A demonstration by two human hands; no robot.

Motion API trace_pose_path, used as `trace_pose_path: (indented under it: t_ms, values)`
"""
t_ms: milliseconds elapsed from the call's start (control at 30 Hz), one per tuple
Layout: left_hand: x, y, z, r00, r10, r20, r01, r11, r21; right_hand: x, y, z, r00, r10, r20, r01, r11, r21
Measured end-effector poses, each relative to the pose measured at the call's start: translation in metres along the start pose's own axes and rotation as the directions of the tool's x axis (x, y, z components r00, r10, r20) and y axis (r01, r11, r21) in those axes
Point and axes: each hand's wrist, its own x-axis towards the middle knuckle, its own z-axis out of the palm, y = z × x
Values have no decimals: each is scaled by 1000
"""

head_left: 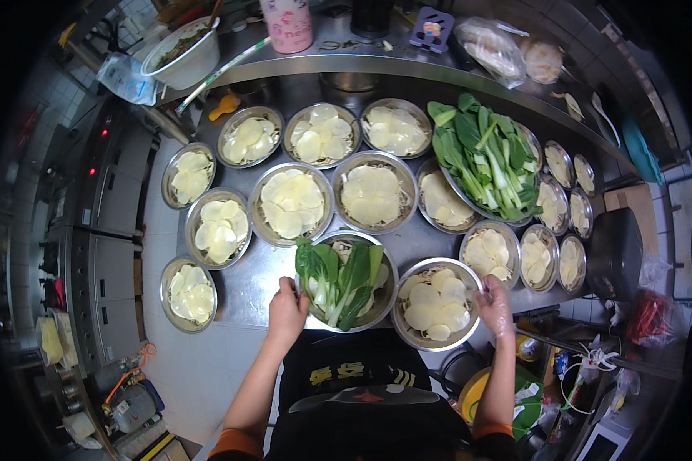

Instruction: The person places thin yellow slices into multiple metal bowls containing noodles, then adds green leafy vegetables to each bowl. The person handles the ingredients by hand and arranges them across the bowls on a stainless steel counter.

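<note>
The left hand is at the left rim of a metal bowl of leafy greens, its fingers bent at the edge. The right hand touches the right rim of the neighbouring bowl of pale slices, beside it at the near edge of the steel tabletop. The hands are well apart; whether either is clamped on its rim I cannot tell, since the fingers are partly hidden.

In the left-hand bowl, the greens cover most of the contents, with a little pale food showing behind and to the right. The right-hand bowl has thin slices over pale strands and no greens.

Farther out, rows of slice-topped bowls fill the tabletop to the back and both sides. The slices look to be laid in all of these, though the far-right ones are small in view; none visibly bears greens. A large heap of greens in a bowl at the back right appears mostly unused.
</note>
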Motion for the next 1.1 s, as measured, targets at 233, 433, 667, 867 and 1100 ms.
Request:
trace_pose_path:
  t_ms: [233, 433, 667, 867, 1100]
  values:
    - [-11, -1, 1, 1000, 31, 5, -31, 996, 88, -5, -45, -38, 998, 60, 4, -60, 998, 29]
    - [-13, -3, -3, 1000, 9, 25, -8, 999, -34, -3, -108, -11, 992, 68, 110, -107, 913, 393]
    - [-11, -30, 5, 997, 68, 27, -52, 921, -387, 30, -129, 120, 959, -273, 74, 271, 962, 45]
    - [-17, -29, 2, 999, 43, 19, -32, 926, -376, 44, -122, 100, 871, -489, -33, 490, 872, 9]
    - [-14, -19, -1, 999, 26, 45, -12, 958, -288, 163, -106, -41, 633, -632, -446, 218, 699, -681]
